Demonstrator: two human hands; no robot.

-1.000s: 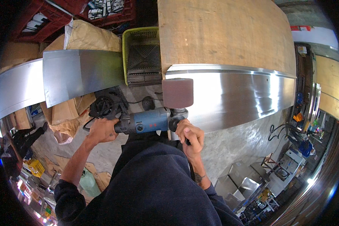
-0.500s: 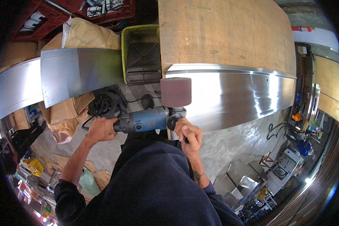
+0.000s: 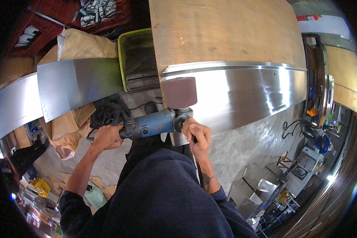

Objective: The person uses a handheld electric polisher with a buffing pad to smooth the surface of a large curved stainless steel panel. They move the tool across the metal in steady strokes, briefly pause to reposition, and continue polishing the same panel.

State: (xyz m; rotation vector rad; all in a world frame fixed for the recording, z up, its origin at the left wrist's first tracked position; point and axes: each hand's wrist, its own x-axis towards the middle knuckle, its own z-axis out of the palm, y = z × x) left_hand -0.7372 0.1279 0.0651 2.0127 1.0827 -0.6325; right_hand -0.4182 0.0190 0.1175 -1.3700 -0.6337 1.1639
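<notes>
Both my hands hold a blue and black burnishing machine (image 3: 154,125) crosswise in front of my body. My left hand (image 3: 108,137) is wrapped round its rear grip. My right hand (image 3: 197,137) is closed on the black side handle by the machine's head. A reddish-brown abrasive drum (image 3: 180,92) sits on the far side of that head, over the left end of a long shiny sheet-metal panel (image 3: 246,91). Whether the drum touches the metal I cannot tell. The panel has a raised bent edge along its far side and lies on a wooden worktable (image 3: 230,31).
Left of the table stands a yellow-green plastic crate (image 3: 122,59) with black baskets inside. Further left are another metal sheet (image 3: 79,83), cardboard boxes (image 3: 63,127) and red crates (image 3: 59,14). A dark cable (image 3: 295,129) lies on the floor at right.
The table, panel and crate sit further left in view. The burnishing machine has shifted slightly left and its drum a little farther from me. Both hands keep their hold.
</notes>
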